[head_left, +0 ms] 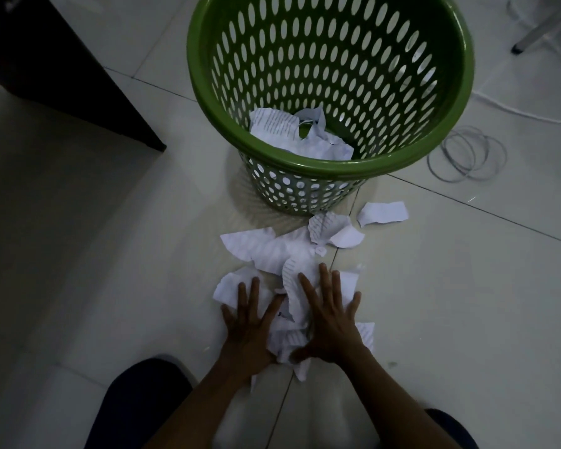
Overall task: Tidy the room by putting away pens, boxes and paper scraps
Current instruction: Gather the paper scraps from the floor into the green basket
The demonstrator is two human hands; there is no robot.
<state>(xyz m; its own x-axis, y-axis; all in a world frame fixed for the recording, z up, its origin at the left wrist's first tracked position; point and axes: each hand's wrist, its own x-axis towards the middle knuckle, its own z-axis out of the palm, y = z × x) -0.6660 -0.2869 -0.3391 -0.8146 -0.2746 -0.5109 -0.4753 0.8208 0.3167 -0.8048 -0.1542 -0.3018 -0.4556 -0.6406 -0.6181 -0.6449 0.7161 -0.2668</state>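
Some scraps already lie in the green basket (331, 163); we press our flat, spread left hand (248, 332) and right hand (329, 325) on the floor scraps (266, 247) left to gather.

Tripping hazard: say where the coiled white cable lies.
Head view: the coiled white cable lies on the tiled floor, right of the green perforated plastic basket.

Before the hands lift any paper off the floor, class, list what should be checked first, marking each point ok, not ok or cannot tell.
1. Both left hand and right hand rest on the paper scraps: ok.
2. Grip closed on scraps: not ok, fingers lie straight.
3. Upright green basket with room: ok.
4. Scraps gathered together: not ok, a stray scrap lies apart.
5. Anything hidden under the pile: cannot tell.
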